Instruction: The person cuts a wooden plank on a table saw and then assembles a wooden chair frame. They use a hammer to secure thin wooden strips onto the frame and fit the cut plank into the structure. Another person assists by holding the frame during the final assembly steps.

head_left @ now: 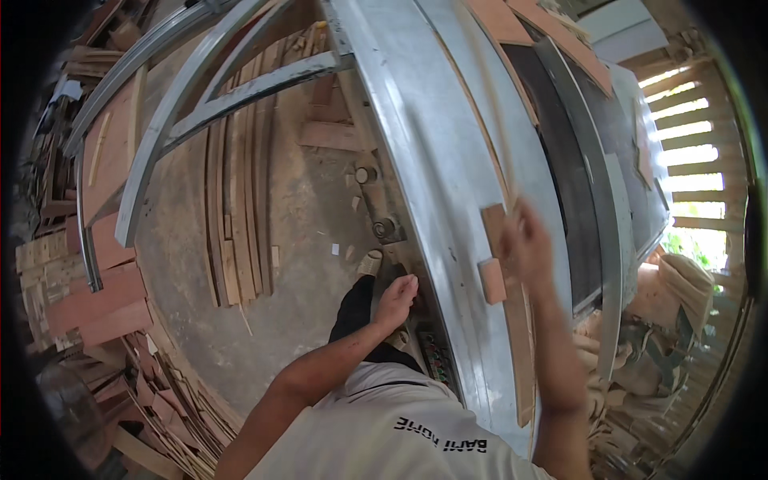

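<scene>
My right hand (530,250) is raised over the grey metal machine table (432,160), closed around the near end of a thin wooden strip (490,96). Motion blurs both the hand and the strip, which points away toward the far end and casts a shadow on the metal. Beneath the hand a long brown board (520,360) lies along the table, with a small reddish wood block (492,282) against its left side. My left hand (396,300) is curled closed beside the table's left edge, close to a dark part of the machine; its grip is hidden.
A metal frame (264,86) juts from the table's far left. Long planks (240,184) lie on the concrete floor at left. Panel offcuts (100,300) are stacked farther left. A long metal rail (580,120) runs along the right, near a slatted wall (696,152).
</scene>
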